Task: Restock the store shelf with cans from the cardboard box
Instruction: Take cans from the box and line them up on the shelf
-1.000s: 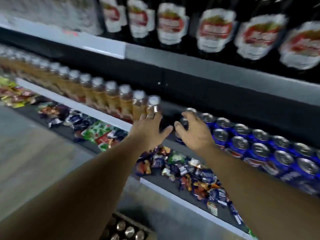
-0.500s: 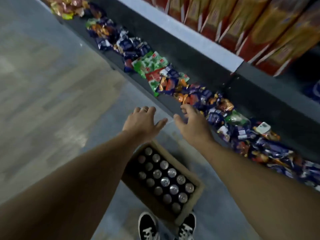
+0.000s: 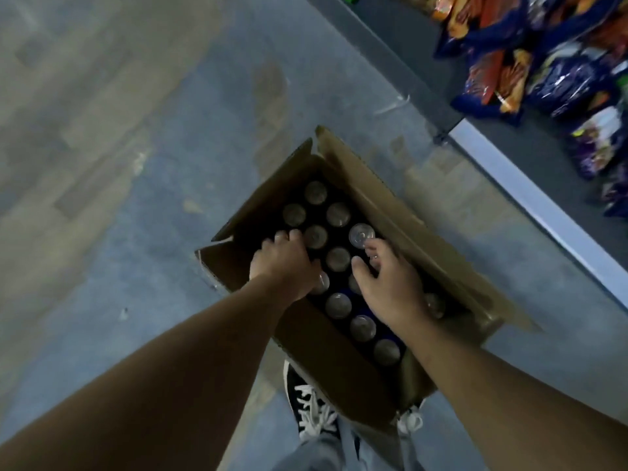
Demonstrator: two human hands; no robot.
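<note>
Both hands reach down into the open cardboard box on the floor, where the cans stand upright in rows, silver tops up. The left hand curls over a can near the box's left wall; whether it grips yet I cannot tell. The right hand is spread, fingertips at one top (not closed). Full cans are likely heavy, rigid and smooth, so grasping around the upper body beats pinching the rim
</note>
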